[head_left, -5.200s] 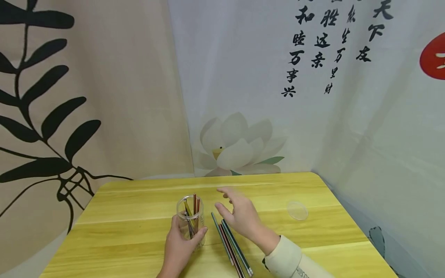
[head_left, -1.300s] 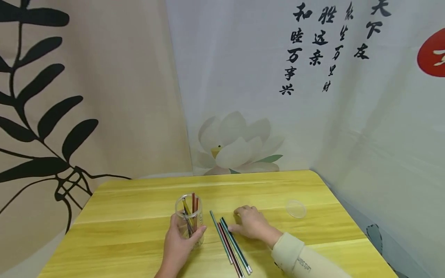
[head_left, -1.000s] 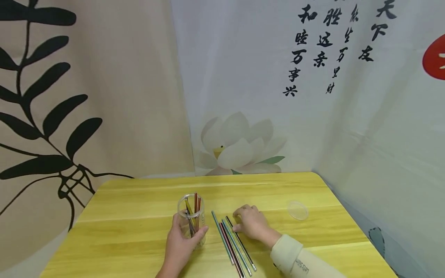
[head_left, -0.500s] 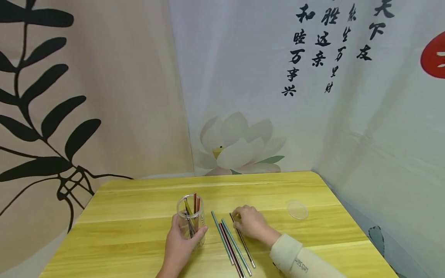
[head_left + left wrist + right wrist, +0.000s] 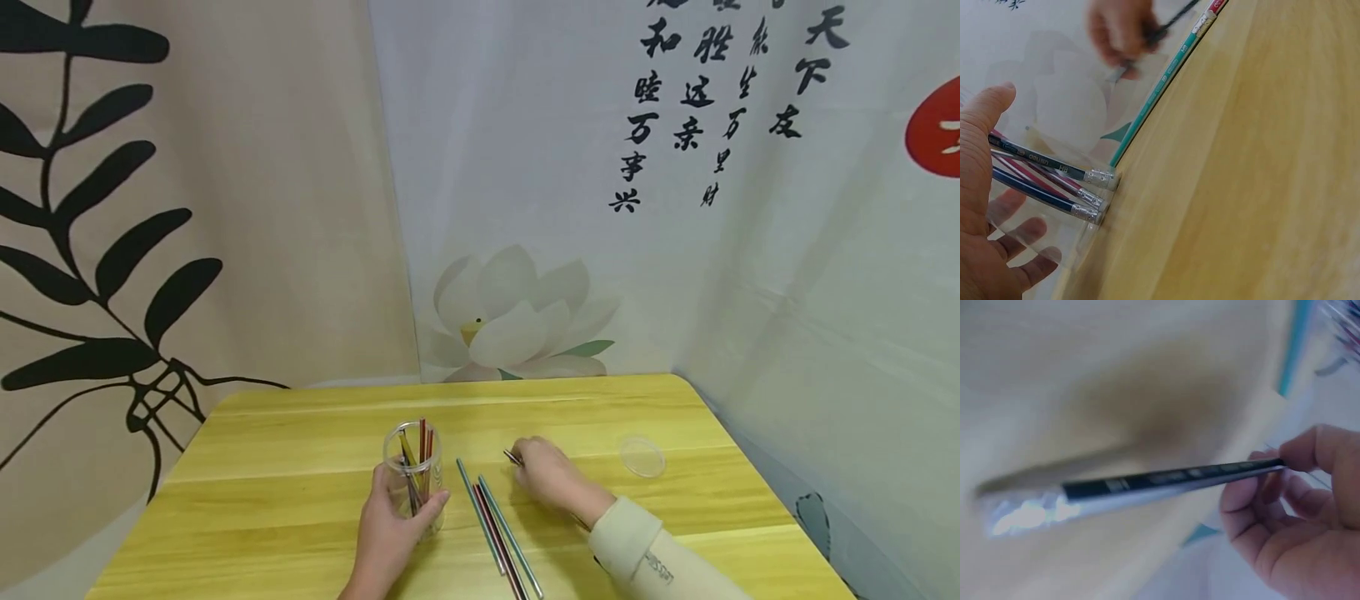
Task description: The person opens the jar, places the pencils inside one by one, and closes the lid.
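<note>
The dark pencil (image 5: 1172,480) has lifted off the table (image 5: 285,500), pinched, I see, by the right hand's (image 5: 551,477) thumb and fingers (one fewer lying loose); at left, the left hand (image 5: 390,529) curls round the clear cup (image 5: 412,469), loose pencils (image 5: 481,517) between, stretching nearer.

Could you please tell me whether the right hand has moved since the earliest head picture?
Yes: in the head view, the right hand has moved rightward, closer to the clear round lid.
</note>
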Action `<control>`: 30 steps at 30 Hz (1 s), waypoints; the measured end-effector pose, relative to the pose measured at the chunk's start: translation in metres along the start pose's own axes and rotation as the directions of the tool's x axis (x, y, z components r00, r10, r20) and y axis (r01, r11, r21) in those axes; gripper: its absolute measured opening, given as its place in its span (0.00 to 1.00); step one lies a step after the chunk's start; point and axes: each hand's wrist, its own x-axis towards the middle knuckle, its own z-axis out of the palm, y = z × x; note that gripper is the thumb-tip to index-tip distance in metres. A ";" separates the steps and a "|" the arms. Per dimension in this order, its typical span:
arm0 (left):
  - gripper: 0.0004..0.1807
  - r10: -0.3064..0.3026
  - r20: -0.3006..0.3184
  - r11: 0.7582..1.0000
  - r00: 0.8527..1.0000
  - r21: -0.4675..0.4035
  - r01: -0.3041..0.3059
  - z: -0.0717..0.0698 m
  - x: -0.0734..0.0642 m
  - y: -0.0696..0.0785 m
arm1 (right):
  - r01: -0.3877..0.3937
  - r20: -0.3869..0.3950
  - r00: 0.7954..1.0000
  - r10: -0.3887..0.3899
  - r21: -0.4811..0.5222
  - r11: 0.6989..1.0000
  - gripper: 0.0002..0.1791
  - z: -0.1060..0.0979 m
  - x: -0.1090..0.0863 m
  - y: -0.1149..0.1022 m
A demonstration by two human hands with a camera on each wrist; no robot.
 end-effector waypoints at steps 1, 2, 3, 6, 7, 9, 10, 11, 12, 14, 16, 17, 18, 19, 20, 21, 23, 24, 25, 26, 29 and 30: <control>0.48 -0.001 -0.002 1.000 1.000 0.003 0.001 0.000 0.000 0.000 | 0.035 -0.034 0.999 -0.034 0.032 0.999 0.08 -0.008 0.002 -0.004; 0.48 -0.001 -0.003 1.000 1.000 0.005 0.001 0.000 0.000 0.000 | 0.079 -0.090 0.993 -0.074 0.056 0.995 0.09 -0.017 0.003 -0.009; 0.48 0.000 -0.005 1.000 1.000 0.006 0.000 0.000 0.000 0.000 | 0.131 -0.155 0.981 -0.117 0.077 0.988 0.12 -0.026 0.005 -0.015; 0.48 0.002 -0.005 1.000 1.000 0.010 -0.001 -0.001 0.000 0.000 | 0.350 -0.432 0.863 -0.264 0.134 0.927 0.23 -0.057 0.006 -0.040; 0.48 0.002 -0.003 1.000 1.000 0.011 -0.002 -0.001 0.000 0.000 | 0.438 -0.532 0.790 -0.306 0.140 0.888 0.26 -0.067 0.005 -0.051; 0.48 0.002 0.000 1.000 1.000 0.009 -0.002 0.000 0.000 0.000 | 0.591 -0.691 0.635 -0.345 0.147 0.793 0.32 -0.086 0.003 -0.072; 0.48 0.001 0.000 1.000 1.000 0.010 -0.001 0.000 0.000 -0.001 | 0.660 -0.749 0.564 -0.348 0.156 0.735 0.33 -0.094 0.002 -0.082; 0.47 0.001 0.001 1.000 1.000 0.008 -0.001 0.000 0.000 -0.001 | 0.717 -0.790 0.510 -0.341 0.171 0.676 0.32 -0.100 0.000 -0.093; 0.48 0.000 0.002 1.000 1.000 0.008 0.000 0.000 0.000 -0.001 | 0.762 -0.819 0.469 -0.331 0.186 0.620 0.32 -0.105 -0.001 -0.102; 0.48 -0.001 0.001 1.000 1.000 0.005 0.001 0.000 0.001 -0.001 | 0.816 -0.849 0.428 -0.311 0.214 0.537 0.31 -0.108 -0.002 -0.118; 0.48 -0.002 0.003 1.000 1.000 0.000 0.002 0.001 0.001 -0.002 | 0.839 -0.855 0.418 -0.306 0.235 0.491 0.29 -0.103 0.000 -0.129; 0.48 -0.003 0.002 1.000 1.000 -0.001 0.003 0.001 0.001 -0.002 | 0.840 -0.849 0.424 -0.314 0.240 0.486 0.28 -0.097 0.003 -0.132; 0.48 -0.005 0.004 1.000 1.000 -0.002 0.005 0.001 0.001 -0.003 | 0.839 -0.839 0.433 -0.329 0.241 0.488 0.27 -0.090 0.005 -0.134; 0.47 -0.007 0.003 1.000 1.000 -0.001 0.007 0.001 0.001 -0.003 | 0.835 -0.825 0.445 -0.348 0.242 0.494 0.26 -0.082 0.008 -0.135; 0.47 -0.007 0.003 1.000 1.000 -0.001 0.007 0.001 0.001 -0.004 | 0.829 -0.808 0.457 -0.372 0.236 0.507 0.26 -0.073 0.010 -0.135; 0.47 -0.006 0.004 1.000 1.000 -0.002 0.006 0.002 0.001 -0.004 | 0.821 -0.788 0.471 -0.397 0.227 0.523 0.26 -0.064 0.012 -0.135; 0.47 -0.006 0.007 1.000 1.000 -0.006 0.006 0.002 0.001 -0.006 | 0.803 -0.747 0.486 -0.453 0.178 0.569 0.26 -0.046 0.014 -0.132; 0.47 -0.006 0.009 1.000 1.000 -0.012 0.006 0.003 0.001 -0.006 | 0.794 -0.729 0.489 -0.479 0.144 0.591 0.26 -0.038 0.014 -0.130; 0.47 -0.001 0.009 1.000 1.000 -0.014 0.001 0.003 0.001 -0.006 | 0.785 -0.711 0.493 -0.501 0.115 0.609 0.27 -0.031 0.014 -0.129; 0.47 0.003 0.011 1.000 1.000 -0.021 -0.002 0.003 0.001 -0.006 | 0.776 -0.694 0.495 -0.522 0.084 0.625 0.27 -0.025 0.014 -0.127; 0.45 0.010 0.007 1.000 1.000 -0.020 -0.010 0.002 0.002 -0.006 | 0.755 -0.644 0.512 -0.569 0.020 0.656 0.27 -0.012 0.012 -0.124; 0.45 0.014 0.001 1.000 1.000 -0.017 -0.014 0.001 0.002 -0.006 | 0.748 -0.628 0.520 -0.580 0.006 0.664 0.26 -0.009 0.012 -0.124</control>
